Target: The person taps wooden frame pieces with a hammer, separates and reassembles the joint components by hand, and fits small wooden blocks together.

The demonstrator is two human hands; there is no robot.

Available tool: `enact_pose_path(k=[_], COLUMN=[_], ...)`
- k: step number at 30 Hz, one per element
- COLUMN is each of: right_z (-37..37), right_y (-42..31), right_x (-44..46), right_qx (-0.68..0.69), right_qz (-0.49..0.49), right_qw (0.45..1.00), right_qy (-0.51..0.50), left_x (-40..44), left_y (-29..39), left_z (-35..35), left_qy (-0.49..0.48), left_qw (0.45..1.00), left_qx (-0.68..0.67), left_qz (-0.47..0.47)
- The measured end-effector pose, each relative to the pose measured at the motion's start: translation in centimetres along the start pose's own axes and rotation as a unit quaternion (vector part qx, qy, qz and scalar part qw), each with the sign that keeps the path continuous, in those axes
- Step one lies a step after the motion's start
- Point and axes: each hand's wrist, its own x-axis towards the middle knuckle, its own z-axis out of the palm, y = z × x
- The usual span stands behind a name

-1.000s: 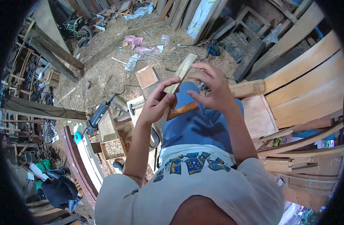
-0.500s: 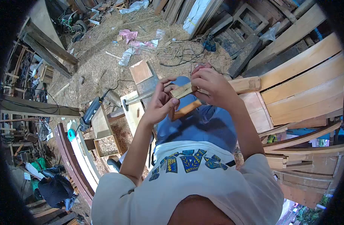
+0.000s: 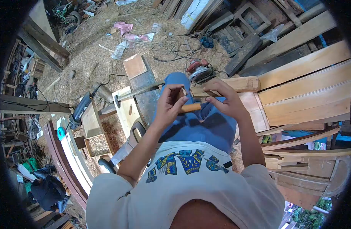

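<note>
Over my lap, my left hand point(image 3: 171, 104) grips a small wooden piece point(image 3: 191, 107) with a smooth orange-brown side, thumb and fingers closed round its left end. Opposite it, my right hand point(image 3: 226, 98) is closed in a pinch at the right, with a thin wooden edge point(image 3: 211, 92) between thumb and fingers. Whether that edge belongs to the same piece, I cannot tell; the fingers hide part of it. Just behind my hands lies a thick wooden beam point(image 3: 242, 84). A hammer point(image 3: 139, 91) rests on the boards to the left of my left hand.
A red circular saw point(image 3: 198, 70) sits on the shavings beyond my knees. To the left are a corded power tool point(image 3: 82, 109), a hand saw point(image 3: 127, 147) and a shallow wooden box point(image 3: 99, 146). Long planks point(image 3: 309, 86) extend to the right.
The wooden piece has been turned, so its light upper face no longer shows as before. My right hand has moved slightly right and down, apart from my left; the view has shifted.
</note>
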Motion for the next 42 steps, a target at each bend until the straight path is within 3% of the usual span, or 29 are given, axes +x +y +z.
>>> enact_pose_path(k=[6, 18, 24, 31, 37, 42], right_z=[0.2, -0.7, -0.8, -0.7, -0.9, -0.8], right_y=[-1.4, -3.1, -3.5, -3.5, -3.6, -3.6], right_x=[-0.4, -0.6, -0.4, -0.9, -0.6, -0.9], right_qx=[-0.009, 0.019, 0.001, 0.029, 0.015, 0.022], right_qz=[-0.026, -0.055, -0.092, -0.058, -0.109, -0.097], right_qw=[0.999, 0.995, 0.993, 0.994, 0.991, 0.992], right_qy=[0.045, 0.078, 0.072, 0.086, 0.08, 0.076], left_x=[-0.2, -0.1, 0.1, -0.1, 0.0, -0.1], left_y=[3.5, 7.0, 8.0, 8.6, 8.8, 9.3], left_z=[1.2, 1.4, 1.9, 2.1, 2.2, 2.2], left_qy=[-0.01, -0.082, -0.064, -0.051, -0.06, -0.07], left_qw=[0.985, 0.976, 0.963, 0.961, 0.96, 0.961], left_qx=[0.133, 0.175, 0.2, 0.212, 0.209, 0.209], left_qz=[0.109, 0.099, 0.168, 0.173, 0.177, 0.168])
